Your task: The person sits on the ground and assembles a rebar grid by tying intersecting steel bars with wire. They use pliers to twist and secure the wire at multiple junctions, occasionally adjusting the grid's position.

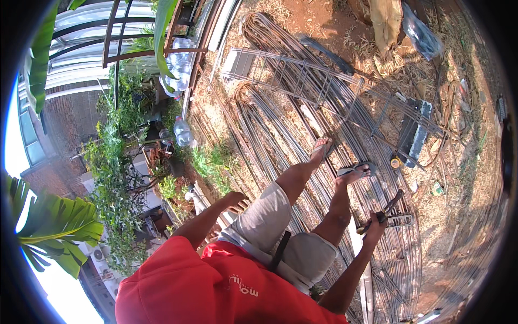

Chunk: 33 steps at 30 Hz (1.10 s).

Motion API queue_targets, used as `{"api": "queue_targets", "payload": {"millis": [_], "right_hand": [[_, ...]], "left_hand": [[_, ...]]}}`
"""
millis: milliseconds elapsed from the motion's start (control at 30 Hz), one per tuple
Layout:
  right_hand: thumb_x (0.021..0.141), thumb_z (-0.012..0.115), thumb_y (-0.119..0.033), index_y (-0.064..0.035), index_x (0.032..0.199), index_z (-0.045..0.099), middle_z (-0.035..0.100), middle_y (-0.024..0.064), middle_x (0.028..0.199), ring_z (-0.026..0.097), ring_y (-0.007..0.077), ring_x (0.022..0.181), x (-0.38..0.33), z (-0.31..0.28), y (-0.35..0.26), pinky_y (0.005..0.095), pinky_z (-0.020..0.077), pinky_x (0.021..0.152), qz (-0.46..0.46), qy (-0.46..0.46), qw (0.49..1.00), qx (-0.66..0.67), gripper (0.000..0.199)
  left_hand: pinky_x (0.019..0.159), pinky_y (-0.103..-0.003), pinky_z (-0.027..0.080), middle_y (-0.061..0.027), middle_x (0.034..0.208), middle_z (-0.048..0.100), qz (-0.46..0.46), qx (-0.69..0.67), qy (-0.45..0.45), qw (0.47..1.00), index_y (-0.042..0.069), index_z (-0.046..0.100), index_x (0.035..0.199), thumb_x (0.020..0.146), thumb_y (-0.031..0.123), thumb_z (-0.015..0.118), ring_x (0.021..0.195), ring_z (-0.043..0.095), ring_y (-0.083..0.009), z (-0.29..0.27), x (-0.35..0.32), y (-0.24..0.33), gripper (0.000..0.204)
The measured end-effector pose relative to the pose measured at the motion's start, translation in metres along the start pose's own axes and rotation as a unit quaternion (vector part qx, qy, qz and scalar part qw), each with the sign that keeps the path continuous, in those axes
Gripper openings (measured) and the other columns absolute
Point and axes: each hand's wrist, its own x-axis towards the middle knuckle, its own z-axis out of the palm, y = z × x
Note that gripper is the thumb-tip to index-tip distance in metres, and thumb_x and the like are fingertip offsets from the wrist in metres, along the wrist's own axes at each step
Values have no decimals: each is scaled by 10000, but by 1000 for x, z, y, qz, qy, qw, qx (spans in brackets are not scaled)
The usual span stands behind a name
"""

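Strawy ground (440, 216); rods (359, 143) underfoot, tape measure (395, 162) nearby.

Sunlit, straw-strewn reddish soil (318, 22) lies near leafy plants (110, 175) and a brick wall (67, 121).

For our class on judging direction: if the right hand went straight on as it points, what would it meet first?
Beyond the held tool, the right hand would likely meet metal rods first; the tape measure lies farther along. Depth is unclear.
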Motion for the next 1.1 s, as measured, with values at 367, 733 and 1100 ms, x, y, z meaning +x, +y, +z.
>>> {"api": "queue_targets", "payload": {"millis": [367,733,1100], "right_hand": [[932,774,-195,-84,968,547,531,31,719,552,168,542,-133,-56,114,333,514,503,142,-10,983,-113,255],[983,766,-335,-26,954,555,521,30,879,517,182,793,-262,104,158,392,464,711,-55,13,968,-244,375],[1060,691,-341,-41,1134,647,655,32,961,588,162,860,-328,282,107,345,498,796,-78,-88,927,-357,312]], "left_hand": [[945,-461,614,-143,1205,787,-68,-250,-32,965,8,737,1242,1037,288,654,1057,768,-271,-7,83,-204,357],[962,-438,558,-189,1227,757,158,-227,18,961,36,750,1263,1066,336,530,1064,722,-301,-106,214,-230,421],[1025,-442,560,-219,1331,727,344,18,-29,938,54,755,1262,1072,223,482,1185,730,-343,-237,225,-238,374]]}}
